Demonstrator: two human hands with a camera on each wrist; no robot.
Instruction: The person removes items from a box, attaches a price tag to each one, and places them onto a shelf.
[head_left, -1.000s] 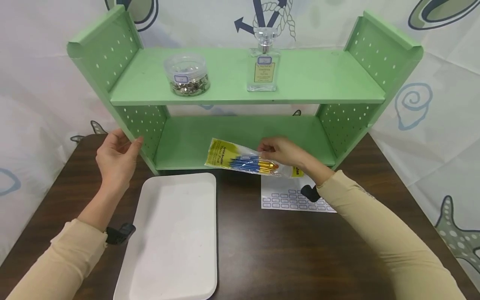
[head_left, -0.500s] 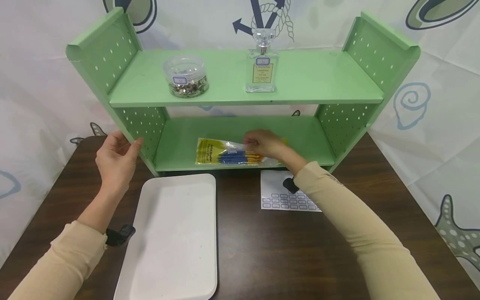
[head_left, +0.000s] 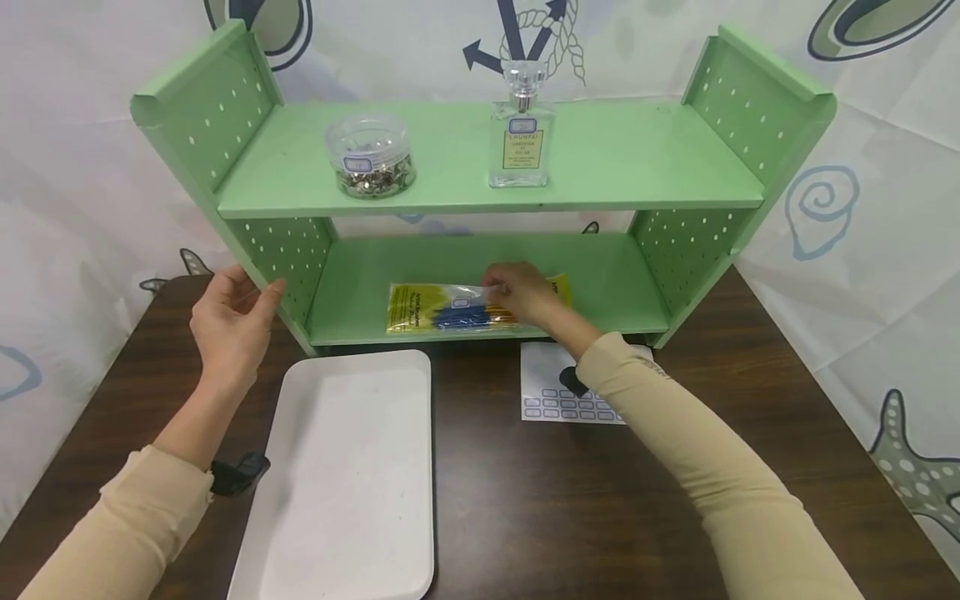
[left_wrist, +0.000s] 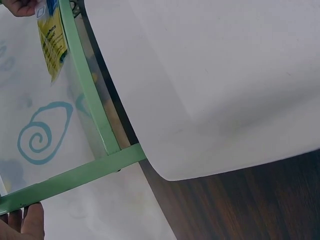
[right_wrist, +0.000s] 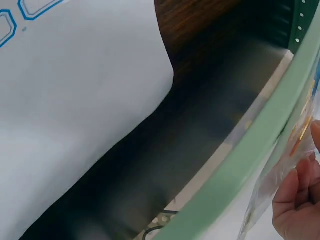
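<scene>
In the head view, my right hand (head_left: 522,293) pinches a clear plastic packet of paintbrushes (head_left: 461,317) with yellow printed ends and blue handles. The packet lies along the lower board of a green two-tier shelf (head_left: 622,185), near its front edge. The right wrist view has the fingers (right_wrist: 287,200) at the clear wrapping, just past the green edge. My left hand (head_left: 234,321) grips the front edge of the shelf's left side panel. Its fingertips (left_wrist: 33,220) show against that green edge in the left wrist view.
On the upper board stand a round clear jar of small metal pieces (head_left: 371,158) and a glass perfume bottle (head_left: 521,137). A white tray (head_left: 341,483) lies on the dark wood table (head_left: 525,500), left of a sheet of labels (head_left: 543,375) partly under the right forearm.
My right hand has moved left and toward the back with the packet of paintbrushes, from in front of the shelf onto its lower board. The left hand keeps its place.
</scene>
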